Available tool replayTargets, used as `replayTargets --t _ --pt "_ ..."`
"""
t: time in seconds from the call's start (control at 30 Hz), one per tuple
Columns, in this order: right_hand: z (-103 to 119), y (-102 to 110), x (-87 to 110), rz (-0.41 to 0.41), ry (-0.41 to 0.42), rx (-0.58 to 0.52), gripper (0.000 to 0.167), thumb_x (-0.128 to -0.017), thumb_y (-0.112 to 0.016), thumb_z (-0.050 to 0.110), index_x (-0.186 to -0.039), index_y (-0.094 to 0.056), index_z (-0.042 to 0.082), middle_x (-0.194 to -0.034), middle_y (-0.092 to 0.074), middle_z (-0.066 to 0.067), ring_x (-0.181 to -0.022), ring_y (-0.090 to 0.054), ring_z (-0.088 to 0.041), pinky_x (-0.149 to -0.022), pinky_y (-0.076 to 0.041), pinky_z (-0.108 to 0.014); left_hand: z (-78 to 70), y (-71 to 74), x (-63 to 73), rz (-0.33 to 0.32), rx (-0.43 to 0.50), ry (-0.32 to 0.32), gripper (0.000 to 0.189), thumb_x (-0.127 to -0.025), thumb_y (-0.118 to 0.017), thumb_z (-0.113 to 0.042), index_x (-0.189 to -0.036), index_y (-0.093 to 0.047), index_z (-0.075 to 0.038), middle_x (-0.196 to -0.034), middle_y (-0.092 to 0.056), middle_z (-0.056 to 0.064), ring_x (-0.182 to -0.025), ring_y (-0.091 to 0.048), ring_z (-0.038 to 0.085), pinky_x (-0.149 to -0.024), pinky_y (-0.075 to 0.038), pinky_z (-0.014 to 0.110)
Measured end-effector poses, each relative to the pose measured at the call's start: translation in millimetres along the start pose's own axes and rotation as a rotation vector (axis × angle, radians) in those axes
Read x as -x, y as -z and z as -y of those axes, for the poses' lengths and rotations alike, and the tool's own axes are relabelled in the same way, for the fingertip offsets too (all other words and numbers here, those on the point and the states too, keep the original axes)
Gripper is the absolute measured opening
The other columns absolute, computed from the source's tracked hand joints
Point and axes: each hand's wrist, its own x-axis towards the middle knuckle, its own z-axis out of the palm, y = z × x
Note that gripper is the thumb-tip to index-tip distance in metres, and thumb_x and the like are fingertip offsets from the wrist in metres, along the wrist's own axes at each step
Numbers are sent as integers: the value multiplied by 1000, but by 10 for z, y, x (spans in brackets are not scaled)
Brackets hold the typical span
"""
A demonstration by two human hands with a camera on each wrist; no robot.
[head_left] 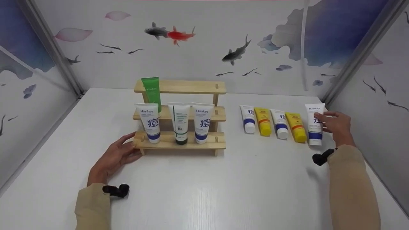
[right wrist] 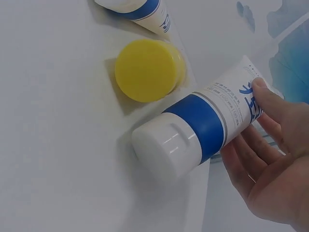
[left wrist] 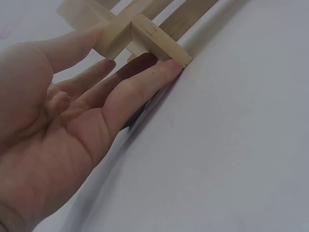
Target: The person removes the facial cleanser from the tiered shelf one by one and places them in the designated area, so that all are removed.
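Five tubes line the table (head_left: pixel 255 179) right of the wooden rack (head_left: pixel 183 142). Your right hand (head_left: pixel 337 126) grasps the rightmost white tube (head_left: pixel 314 126), standing cap-down at the row's end. Your left hand (head_left: pixel 116 156) lies flat, fingers straight, touching the rack's lower left corner.

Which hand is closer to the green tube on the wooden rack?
Left. The left hand rests at the wooden rack's lower left corner, below the green tube. The right hand is far right, holding a white tube.
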Motion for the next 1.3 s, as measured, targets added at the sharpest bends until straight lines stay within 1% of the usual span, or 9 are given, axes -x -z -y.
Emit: replayTargets --t 0.2,0.33,0.5,0.67,0.77,0.87,0.97,1.1,1.3 --pt "-17 -84 -59 7 -57 -9 85 -94 -55 59 -158 -27 11 -161 -33 -18 -128 -50 -29 -119 -42 -40 4 -2 -5 -10 1 -2 65 -107 -49 -26 -162 -15 -20 -164 -27 19 -132 -56 20 -106 -53 32" --pt "-59 -108 -119 -3 -122 -27 80 -96 -53 57 -157 -31 11 -139 -50 -8 -115 -51 -18 -115 -46 -33 9 -13 -15 -10 -7 -8 67 -107 -49 -28 -162 -14 -19 -165 -26 20 -142 -46 32 -107 -52 33" --pt "-158 -110 -199 -5 -205 -63 75 -98 -51 53 -157 -30 12 -116 -49 3 -108 -50 -15 -111 -48 -28 1 -28 -19 -5 -14 -6 71 -106 -51 -32 -163 -11 -18 -166 -22 21 -147 -36 40 -109 -51 34" --pt "-260 -110 -285 19 -238 -76 72 -99 -51 49 -158 -29 13 -124 -51 0 -106 -51 -13 -91 -50 -20 -1 -25 -11 -7 -9 0 72 -105 -52 -33 -163 -12 -19 -165 -22 21 -147 -35 40 -109 -51 35" --pt "-316 -81 -315 83 -221 -79 77 -99 -52 51 -159 -25 12 -145 -47 -12 -118 -51 -17 -103 -51 -28 -7 -16 -4 -10 -7 0 71 -105 -52 -33 -163 -12 -19 -165 -22 21 -147 -36 40 -109 -51 35" --pt "-339 5 -266 188 -211 -38 90 -96 -56 56 -161 -15 10 -166 -24 -17 -138 -41 -29 -123 -37 -42 -8 -9 -12 -18 -11 7 71 -105 -53 -33 -162 -14 -20 -165 -25 20 -145 -41 36 -108 -52 34" --pt "-342 115 -189 313 -195 8 101 -93 -59 59 -161 -3 11 -169 -7 -20 -149 -25 -38 -126 -29 -50 -3 -2 -21 -18 -13 7 72 -104 -54 -33 -162 -14 -20 -165 -26 20 -143 -44 34 -107 -52 34" --pt "-354 226 -138 441 -153 11 99 -97 -58 53 -160 6 13 -168 4 -23 -151 -16 -42 -127 -25 -51 0 -2 -27 -21 -11 4 74 -103 -56 -35 -162 -14 -19 -164 -26 20 -143 -44 35 -106 -53 34" --pt "-373 250 -80 423 -128 52 89 -101 -52 52 -160 3 14 -167 6 -24 -152 -15 -45 -126 -26 -52 -3 -13 -22 -17 -22 8 76 -102 -56 -38 -162 -13 -20 -165 -25 21 -144 -42 36 -107 -52 32"
